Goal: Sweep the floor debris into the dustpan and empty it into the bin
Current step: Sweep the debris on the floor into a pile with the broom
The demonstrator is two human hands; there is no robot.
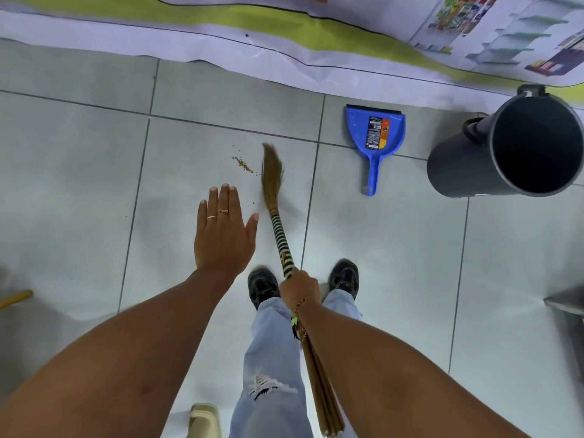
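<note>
A small scatter of brown debris (pixel 244 165) lies on the pale floor tiles, just left of the straw broom (pixel 272 178) head, whose bristles are blurred. A blue dustpan (pixel 375 137) lies flat, handle toward the person. Right of it stands a dark grey bin (pixel 505 147), open.

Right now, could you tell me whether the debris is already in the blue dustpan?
No, the debris lies on the floor tile beside the broom bristles, well apart from the blue dustpan.
</note>
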